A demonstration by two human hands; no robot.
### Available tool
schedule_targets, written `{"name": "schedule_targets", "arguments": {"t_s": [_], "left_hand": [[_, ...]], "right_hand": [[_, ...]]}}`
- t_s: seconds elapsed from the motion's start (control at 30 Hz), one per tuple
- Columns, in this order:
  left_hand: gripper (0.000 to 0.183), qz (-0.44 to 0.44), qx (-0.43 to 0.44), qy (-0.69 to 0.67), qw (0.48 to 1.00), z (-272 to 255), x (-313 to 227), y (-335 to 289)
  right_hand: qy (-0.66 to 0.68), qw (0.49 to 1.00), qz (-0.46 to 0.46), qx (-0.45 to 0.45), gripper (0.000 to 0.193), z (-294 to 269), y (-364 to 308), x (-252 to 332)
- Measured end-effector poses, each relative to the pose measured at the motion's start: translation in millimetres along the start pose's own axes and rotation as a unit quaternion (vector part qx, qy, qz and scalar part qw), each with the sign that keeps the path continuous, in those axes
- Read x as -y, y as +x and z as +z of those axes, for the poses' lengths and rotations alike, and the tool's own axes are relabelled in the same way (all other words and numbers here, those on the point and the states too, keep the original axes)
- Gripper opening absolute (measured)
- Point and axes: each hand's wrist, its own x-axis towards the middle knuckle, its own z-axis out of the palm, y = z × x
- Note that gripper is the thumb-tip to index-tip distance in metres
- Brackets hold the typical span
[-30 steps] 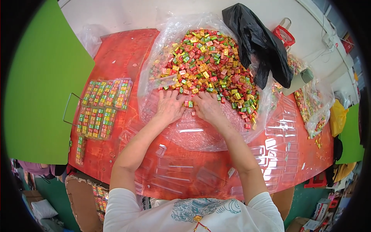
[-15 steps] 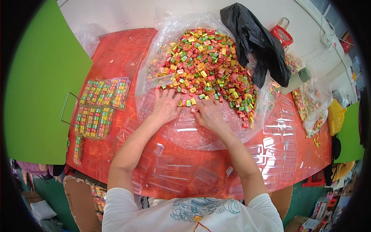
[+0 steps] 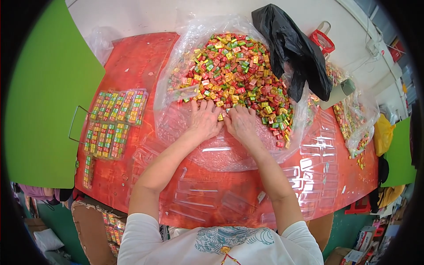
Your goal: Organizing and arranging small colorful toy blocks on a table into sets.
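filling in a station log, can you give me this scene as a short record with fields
pile: small red, yellow and green blocks on plastic
left hand: at pile's near edge, grip unclear
right hand: beside left hand, same edge, grip unclear
table: red
table left: filled trays
table front: see-through trays
far right of pile: black bag

Red table (image 3: 137,57) before a white wall (image 3: 145,17); green board (image 3: 48,101) at left; green floor (image 3: 342,232) below; bright reflections (image 3: 306,165) at the table's right.
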Motion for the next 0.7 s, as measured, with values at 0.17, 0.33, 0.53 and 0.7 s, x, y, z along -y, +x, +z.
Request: {"name": "schedule_targets", "arguments": {"t_s": [0.17,0.33,0.53,0.7], "left_hand": [[0.04,-0.013,-0.013,0.009,1.0,5,-8,3],[0.031,0.027,-0.059,-0.001,0.998,14,-6,4],[0.028,0.029,-0.059,0.0,0.998,17,-4,3],[0.029,0.018,-0.048,-0.015,0.999,13,-1,-1]], "right_hand": [[0.018,1.0,0.01,0.001,0.008,-2,-5,-12],[0.012,0.999,-0.039,0.013,0.009,2,-2,-13],[-0.082,0.994,-0.068,0.0,0.008,6,9,-14],[-0.011,0.996,-0.087,0.013,0.007,-6,3,-23]]}}
